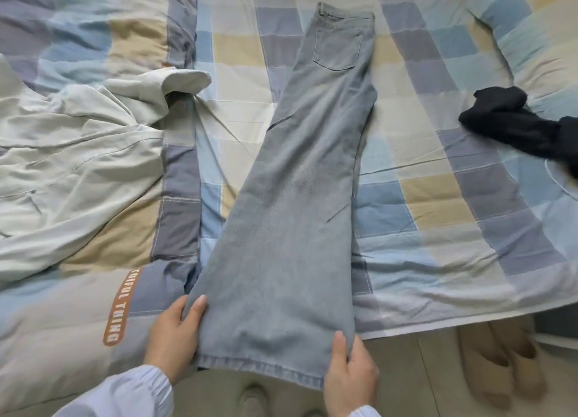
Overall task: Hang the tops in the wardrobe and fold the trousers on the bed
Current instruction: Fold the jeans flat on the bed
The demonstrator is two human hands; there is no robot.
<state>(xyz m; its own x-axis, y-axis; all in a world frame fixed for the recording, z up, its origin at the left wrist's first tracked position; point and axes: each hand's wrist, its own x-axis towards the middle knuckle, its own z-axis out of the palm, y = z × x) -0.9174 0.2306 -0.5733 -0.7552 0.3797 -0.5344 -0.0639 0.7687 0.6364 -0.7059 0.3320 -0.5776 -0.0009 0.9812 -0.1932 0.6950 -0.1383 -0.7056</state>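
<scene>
Light blue jeans [300, 181] lie lengthwise on the checked bed sheet [438, 197], folded leg over leg, waistband far from me and back pocket up. The hem hangs over the bed's near edge. My left hand [175, 335] pinches the left side of the hem end, thumb on top. My right hand [348, 376] pinches the right corner of the hem, thumb on top. A pale cream top [72, 153] lies crumpled on the left of the bed. A black garment [516, 122] lies at the right edge.
A checked duvet [93, 307] with orange lettering covers the left part of the bed. Pillows lie at the far right [538, 34]. Beige slippers [500, 363] stand on the floor beside the bed at lower right.
</scene>
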